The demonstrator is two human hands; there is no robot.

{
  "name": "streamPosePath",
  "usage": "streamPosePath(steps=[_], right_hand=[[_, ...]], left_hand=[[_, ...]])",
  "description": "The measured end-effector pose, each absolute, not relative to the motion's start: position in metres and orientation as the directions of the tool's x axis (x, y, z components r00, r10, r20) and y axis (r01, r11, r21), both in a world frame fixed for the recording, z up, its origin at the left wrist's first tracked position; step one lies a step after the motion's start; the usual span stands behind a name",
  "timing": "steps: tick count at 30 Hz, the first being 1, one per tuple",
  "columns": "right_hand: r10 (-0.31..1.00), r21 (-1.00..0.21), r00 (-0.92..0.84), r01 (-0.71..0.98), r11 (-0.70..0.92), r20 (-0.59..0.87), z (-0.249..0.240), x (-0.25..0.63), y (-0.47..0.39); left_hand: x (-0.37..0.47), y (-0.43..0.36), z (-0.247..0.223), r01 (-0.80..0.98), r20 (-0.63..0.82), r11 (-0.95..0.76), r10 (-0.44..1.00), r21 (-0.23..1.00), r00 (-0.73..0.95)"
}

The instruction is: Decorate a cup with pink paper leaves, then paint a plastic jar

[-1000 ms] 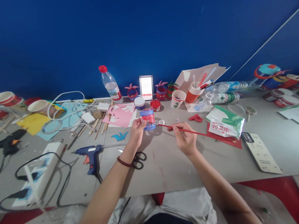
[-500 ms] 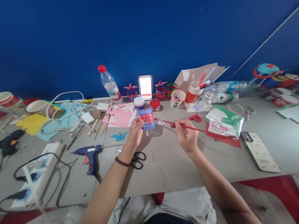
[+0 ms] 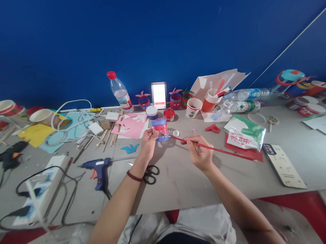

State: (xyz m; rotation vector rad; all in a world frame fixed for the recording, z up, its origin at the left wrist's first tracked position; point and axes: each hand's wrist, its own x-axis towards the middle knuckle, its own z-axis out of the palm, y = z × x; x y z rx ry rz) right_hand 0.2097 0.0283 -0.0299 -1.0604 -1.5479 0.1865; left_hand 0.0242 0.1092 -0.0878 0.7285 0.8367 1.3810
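Near the middle of the table, my left hand grips a small clear plastic piece with blue bands at its top and bottom and red between them. My right hand is closed round a long red paintbrush. The brush tip meets the lower part of the plastic piece. An open jar of red paint and a white-lidded jar stand just behind. A small white round lid lies beside the brush tip.
A blue glue gun, black-handled scissors and a white power strip lie to the left. A bottle stands behind. Paper cups, a green packet and a phone are on the right.
My right hand has moved slightly left, bringing the brush tip to the lower part of the plastic piece. My left hand has barely moved.
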Motion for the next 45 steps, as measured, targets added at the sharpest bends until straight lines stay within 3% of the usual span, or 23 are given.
streamPosePath(steps=[10, 22, 28, 35, 45], right_hand=[[0.771, -0.749, 0.183, 0.453, 0.484, 0.609, -0.040, 0.216, 0.033], [0.718, -0.656, 0.176, 0.590, 0.471, 0.673, -0.036, 0.219, 0.036], [0.677, -0.602, 0.095, 0.560, 0.570, 0.730, -0.033, 0.213, 0.031], [0.703, -0.658, 0.109, 0.473, 0.586, 0.703, -0.031, 0.211, 0.030], [0.710, -0.685, 0.210, 0.538, 0.491, 0.673, -0.036, 0.220, 0.035]], left_hand=[[0.020, 0.111, -0.085, -0.563, -0.087, 0.100, 0.995, 0.820, 0.049], [0.019, 0.108, -0.077, -0.582, -0.082, 0.114, 0.993, 0.805, 0.082], [0.020, 0.111, -0.085, -0.540, -0.067, 0.078, 0.997, 0.838, 0.040], [0.023, 0.109, -0.086, -0.519, -0.075, 0.071, 0.997, 0.852, 0.014], [0.022, 0.109, -0.084, -0.568, -0.074, 0.092, 0.996, 0.818, 0.054]])
